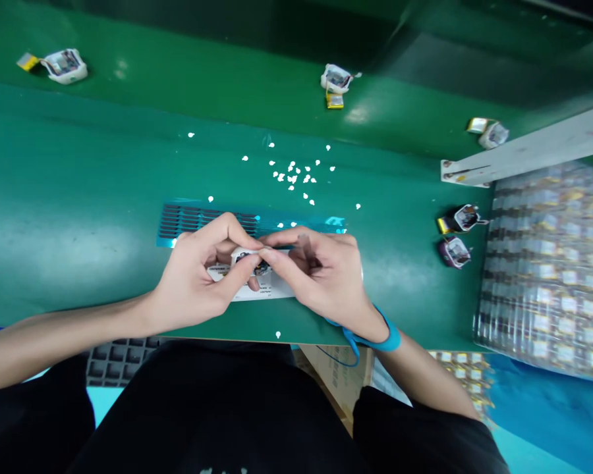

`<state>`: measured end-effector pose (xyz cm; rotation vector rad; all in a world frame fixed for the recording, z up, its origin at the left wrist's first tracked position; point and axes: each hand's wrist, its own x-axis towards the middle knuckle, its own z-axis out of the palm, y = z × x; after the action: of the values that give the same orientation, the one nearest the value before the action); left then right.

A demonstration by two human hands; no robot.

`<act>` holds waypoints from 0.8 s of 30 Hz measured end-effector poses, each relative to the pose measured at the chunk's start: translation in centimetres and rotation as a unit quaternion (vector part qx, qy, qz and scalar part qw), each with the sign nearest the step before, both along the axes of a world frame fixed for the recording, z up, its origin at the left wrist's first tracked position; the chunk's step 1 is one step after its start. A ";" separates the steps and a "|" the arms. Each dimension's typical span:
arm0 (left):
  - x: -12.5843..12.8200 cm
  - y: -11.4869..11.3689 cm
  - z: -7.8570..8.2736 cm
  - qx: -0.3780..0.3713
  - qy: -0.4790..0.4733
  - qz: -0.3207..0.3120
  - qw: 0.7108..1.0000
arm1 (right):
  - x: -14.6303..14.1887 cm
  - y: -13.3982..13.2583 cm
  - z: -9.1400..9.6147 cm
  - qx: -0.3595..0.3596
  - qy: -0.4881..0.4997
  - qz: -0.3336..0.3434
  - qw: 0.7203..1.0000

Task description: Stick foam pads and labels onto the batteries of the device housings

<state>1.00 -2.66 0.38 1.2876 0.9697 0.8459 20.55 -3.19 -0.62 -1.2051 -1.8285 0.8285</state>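
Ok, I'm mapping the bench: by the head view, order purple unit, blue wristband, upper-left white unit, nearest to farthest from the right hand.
1. Blue wristband: worn behind the right hand.
2. Purple unit: to the right.
3. White unit: far upper left.

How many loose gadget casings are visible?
6: held white casing, centre; white casing upper left; white casing top centre; pale casing upper right; black casing and purple casing, right.

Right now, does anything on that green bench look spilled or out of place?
Possibly the small white tabbed discs: most lie loosely scattered beyond the left hand and right hand, while one stray sits apart near the green bench's front edge. The scatter may be deliberate.
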 end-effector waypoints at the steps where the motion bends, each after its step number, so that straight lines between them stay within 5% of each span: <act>1: 0.0 0.0 -0.1 0.003 0.002 -0.003 1.000 | -0.1 0.0 0.0 -0.025 0.008 0.002 1.000; 6: 0.0 -0.1 -0.5 0.040 0.024 -0.018 0.999 | -0.1 0.2 -0.1 -0.085 0.053 -0.010 0.995; 11: -0.5 -0.2 -0.9 0.204 0.131 -0.015 0.970 | 1.3 1.5 -0.3 -0.073 0.119 -0.001 0.990; 16: -1.2 0.7 -1.0 0.430 0.185 -0.114 0.876 | 2.9 2.3 0.6 0.007 0.023 -0.063 0.998; 20: -1.4 0.9 -1.5 0.595 0.220 -0.168 0.754 | 3.3 2.7 1.5 -0.144 0.010 0.004 0.990; 24: -1.3 0.6 -2.0 0.628 0.253 -0.174 0.715 | 3.7 3.5 1.5 -0.278 0.063 0.093 0.954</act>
<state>-0.32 -2.07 -1.62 2.9030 0.3931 0.8493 24.23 0.32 0.89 -1.2849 -1.6706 1.5662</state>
